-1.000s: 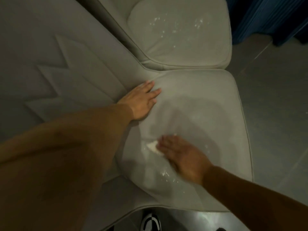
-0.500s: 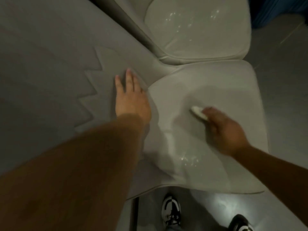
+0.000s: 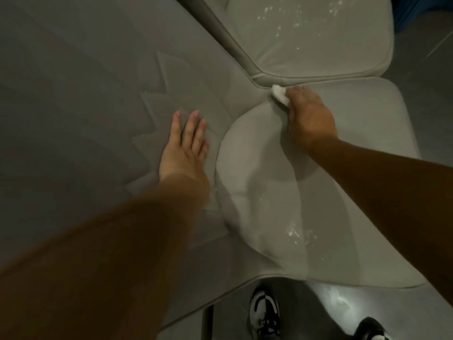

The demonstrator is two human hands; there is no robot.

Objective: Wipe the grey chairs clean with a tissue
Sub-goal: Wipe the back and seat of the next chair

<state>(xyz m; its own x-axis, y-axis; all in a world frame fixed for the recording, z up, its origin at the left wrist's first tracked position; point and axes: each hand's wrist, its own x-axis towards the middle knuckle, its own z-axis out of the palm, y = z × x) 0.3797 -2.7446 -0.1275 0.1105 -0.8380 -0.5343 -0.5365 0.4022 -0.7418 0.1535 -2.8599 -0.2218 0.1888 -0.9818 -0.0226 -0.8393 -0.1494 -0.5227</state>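
Your right hand (image 3: pixel 307 119) pinches a wadded white tissue (image 3: pixel 280 93), fingers curled round it, with the wad poking out past the fingertips toward the far left. It sits pressed into the far-left corner of the near chair seat (image 3: pixel 355 192), right where the seat meets the backrest (image 3: pixel 98 94) and the edge of the far chair (image 3: pixel 318 45). Your left hand (image 3: pixel 183 148) lies flat on the backrest, fingers straight and slightly apart, holding nothing; it is well apart from the tissue, so the right hand does the wiping. White specks (image 3: pixel 297 234) remain on the near part of the seat, down and toward you from the tissue; judged from this, the next stroke runs back along the seat toward them. The far chair also shows scattered white specks (image 3: pixel 294 13), not yet wiped. No containers in view.
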